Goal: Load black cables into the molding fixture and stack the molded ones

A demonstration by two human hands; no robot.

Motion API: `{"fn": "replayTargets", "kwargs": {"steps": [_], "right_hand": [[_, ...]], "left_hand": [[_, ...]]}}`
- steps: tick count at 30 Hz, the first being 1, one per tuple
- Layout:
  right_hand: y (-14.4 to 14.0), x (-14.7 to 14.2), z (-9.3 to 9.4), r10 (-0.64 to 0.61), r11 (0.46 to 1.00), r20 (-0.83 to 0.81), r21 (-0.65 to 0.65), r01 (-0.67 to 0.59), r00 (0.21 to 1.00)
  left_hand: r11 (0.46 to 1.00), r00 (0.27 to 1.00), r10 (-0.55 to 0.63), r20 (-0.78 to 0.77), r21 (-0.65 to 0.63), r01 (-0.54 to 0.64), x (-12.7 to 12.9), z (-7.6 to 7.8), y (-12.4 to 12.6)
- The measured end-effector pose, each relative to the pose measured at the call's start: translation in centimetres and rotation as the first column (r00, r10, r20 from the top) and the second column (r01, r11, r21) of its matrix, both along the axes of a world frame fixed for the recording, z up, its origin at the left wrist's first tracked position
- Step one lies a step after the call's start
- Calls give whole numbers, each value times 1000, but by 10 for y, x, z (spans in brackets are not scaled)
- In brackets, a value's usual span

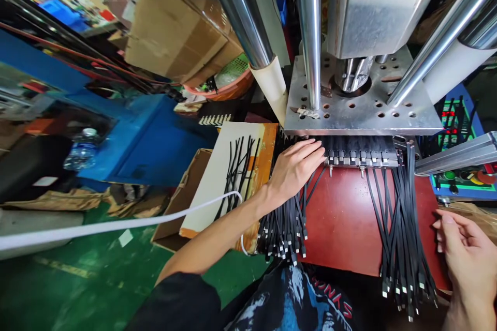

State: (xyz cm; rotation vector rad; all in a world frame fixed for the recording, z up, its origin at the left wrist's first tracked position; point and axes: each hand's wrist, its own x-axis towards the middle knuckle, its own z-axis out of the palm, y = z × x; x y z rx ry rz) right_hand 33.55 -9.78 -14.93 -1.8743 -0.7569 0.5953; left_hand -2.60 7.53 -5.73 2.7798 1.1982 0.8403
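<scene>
My left hand (297, 168) lies with its fingers stretched out at the left end of a metal fixture (359, 159) under the press. Its fingertips rest beside a row of black cable ends set in that fixture; what lies under the palm is hidden. A thick bundle of black cables (285, 227) with metal plug tips hangs below this hand. My right hand (468, 251) is at the right edge of the red work surface (341, 217), fingers loosely curled and apart, with nothing seen in them. Left of it hangs another bundle of black cables (404, 238).
The press plate (363, 116) and its steel columns stand just above the fixture. A control panel (462, 176) with buttons is at the right. Several loose cables lie on a white board (207, 176) at the left, near a white cord (116, 227). A person is in the background.
</scene>
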Motion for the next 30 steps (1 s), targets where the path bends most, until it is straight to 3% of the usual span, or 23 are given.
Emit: {"fn": "replayTargets", "kwargs": {"steps": [2, 5, 7, 10, 12, 16, 20, 25, 30], "right_hand": [[0, -1, 0, 4, 1000, -2, 10, -4, 1000], [0, -2, 0, 5, 1000, 0, 12, -5, 1000], [0, -1, -1, 7, 1000, 17, -5, -7, 1000], [-1, 1, -3, 12, 1000, 39, -23, -11, 999], [-2, 2, -4, 12, 999, 34, -33, -11, 999], [-3, 2, -3, 3, 999, 32, -52, -2, 999], [-2, 0, -1, 0, 999, 66, -48, 3, 998], [-1, 1, -2, 0, 999, 92, -48, 4, 996], [0, 1, -4, -2, 999, 121, -52, 8, 993]], "left_hand": [[1000, 998, 24, 65, 17, -25, 2, -1, -1], [983, 967, 177, 183, 10, -182, 8, -3, -6], [968, 935, 251, 252, -79, -239, 11, -4, -8], [932, 865, 316, 390, -301, -204, 12, -4, -8], [871, 790, 400, 465, -461, -169, 9, -4, -6], [687, 615, 574, 540, -727, -2, 3, -5, 1], [560, 470, 665, 580, -804, 200, 2, -8, 3], [563, 466, 643, 608, -787, 252, 2, -11, 4], [672, 558, 536, 633, -720, 172, -1, -13, 2]]}}
